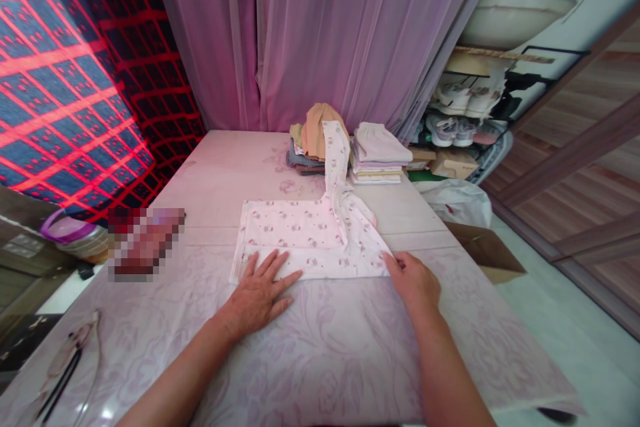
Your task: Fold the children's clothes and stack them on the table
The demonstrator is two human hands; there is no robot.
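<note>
A white printed garment (305,233) lies partly folded on the table (320,347), one sleeve trailing back toward the clothes piles. My left hand (260,290) rests flat on its near left edge, fingers spread. At the near right corner of the garment sits my right hand (413,280), fingers curled down onto the cloth edge; a grip on it cannot be made out.
Behind the garment stand a loose pile of clothes (313,137) and a neat folded stack (377,153). A pixelated object (145,240) lies at the left. Glasses (65,360) rest at the near left. A shoe rack (465,113) and cardboard box (487,253) stand right of the table.
</note>
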